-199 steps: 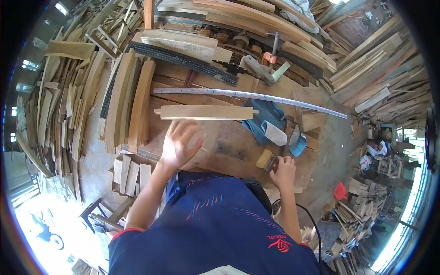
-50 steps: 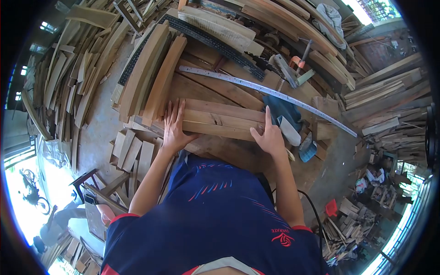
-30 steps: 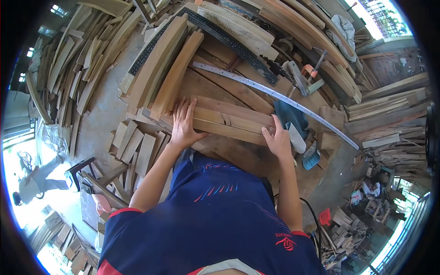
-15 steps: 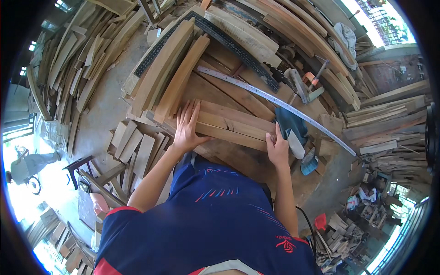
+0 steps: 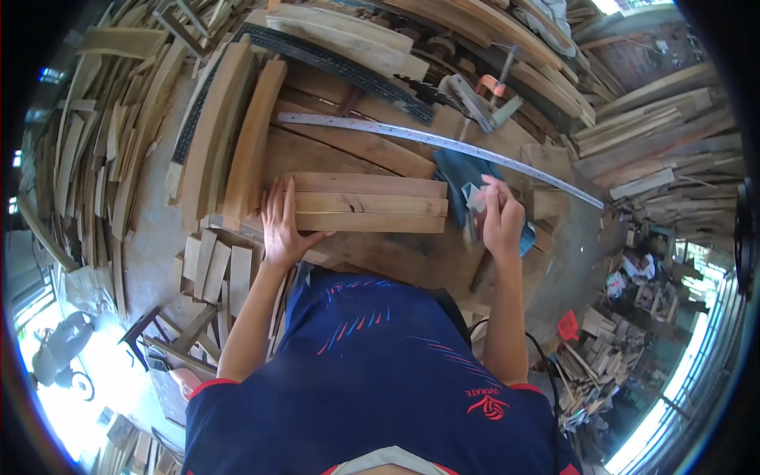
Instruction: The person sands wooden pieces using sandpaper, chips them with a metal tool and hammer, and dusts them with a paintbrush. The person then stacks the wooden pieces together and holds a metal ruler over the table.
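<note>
Three wooden strips (image 5: 372,204) lie side by side, their right ends nearly flush. My left hand (image 5: 281,226) rests at their left end, fingers stretched up across the strips and thumb spread along the near edge. Off their right end, my right hand (image 5: 503,218) is raised with its fingers curled together. Something pale and blurred shows beside those fingers, and I cannot make out what they hold. Behind that hand lies a teal cloth (image 5: 455,178). A long metal ruler (image 5: 443,142) stretches across the work surface beyond the strips.
Upright curved timbers (image 5: 257,142) stand left of the strips, with a black perforated metal square (image 5: 340,63) behind. An orange clamp (image 5: 491,85) sits at the back right. Offcuts (image 5: 210,265) are piled at the left, and stacked planks (image 5: 657,127) line the right.
My right hand has let go of the strips' right end and moved right, its fingers now curled. My left hand stays at the left end. The view has shifted, and the strips lie more level.
</note>
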